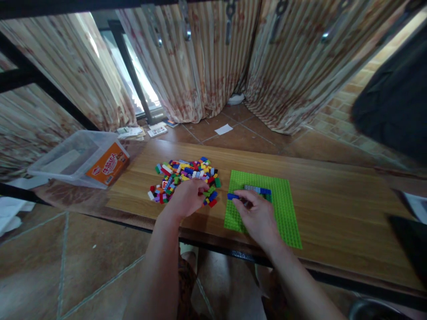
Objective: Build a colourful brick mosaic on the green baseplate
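A blue brick [232, 196] is pinched between the thumb and fingers of my right hand [258, 215], over the left part of a green baseplate [287, 222]. Beyond that hand, a row of grey bricks [251, 189] with a blue brick [265, 191] at its right end sits on the plate; my hand hides part of what is built there. At the right edge of a pile of mixed toy bricks [187, 171], my left hand [190, 198] has its fingers curled on a lime-green brick [209, 192]. Blue and red bricks lie close beside its fingertips.
The wooden tabletop [336, 209] carries the pile and the baseplate. A clear plastic box [78, 155] with an orange label stands at the left end. Papers [131, 132] lie behind it, and striped curtains [200, 66] hang beyond the table. A dark object [410, 240] is at the right edge.
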Demonstrator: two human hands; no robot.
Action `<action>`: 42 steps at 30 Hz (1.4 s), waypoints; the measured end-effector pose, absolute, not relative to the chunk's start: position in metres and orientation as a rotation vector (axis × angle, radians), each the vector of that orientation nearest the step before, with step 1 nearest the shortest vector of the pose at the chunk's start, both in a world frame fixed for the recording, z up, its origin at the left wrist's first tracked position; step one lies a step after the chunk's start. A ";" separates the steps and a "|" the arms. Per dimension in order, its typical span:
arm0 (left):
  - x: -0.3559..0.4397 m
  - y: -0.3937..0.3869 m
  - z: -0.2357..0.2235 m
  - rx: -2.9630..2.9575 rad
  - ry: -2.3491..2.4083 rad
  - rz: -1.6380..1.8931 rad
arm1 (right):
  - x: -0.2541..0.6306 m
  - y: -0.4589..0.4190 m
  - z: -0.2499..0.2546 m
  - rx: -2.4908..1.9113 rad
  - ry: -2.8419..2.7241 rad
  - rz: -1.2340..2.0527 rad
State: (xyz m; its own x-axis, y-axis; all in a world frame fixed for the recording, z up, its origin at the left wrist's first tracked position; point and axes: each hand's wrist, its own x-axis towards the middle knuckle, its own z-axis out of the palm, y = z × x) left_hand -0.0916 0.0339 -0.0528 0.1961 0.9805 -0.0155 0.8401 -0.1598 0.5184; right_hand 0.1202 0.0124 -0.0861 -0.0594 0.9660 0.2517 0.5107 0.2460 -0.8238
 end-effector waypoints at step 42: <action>-0.057 0.032 -0.054 1.801 1.351 0.854 | 0.103 0.020 -0.092 -1.300 -1.807 0.666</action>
State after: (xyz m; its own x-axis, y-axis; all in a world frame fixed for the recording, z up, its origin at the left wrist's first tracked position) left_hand -0.0567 0.0319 -0.0541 0.2321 0.9688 0.0870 0.4937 -0.1944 0.8477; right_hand 0.1031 0.0201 -0.0919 -0.1566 0.9417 0.2977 0.5232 0.3348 -0.7837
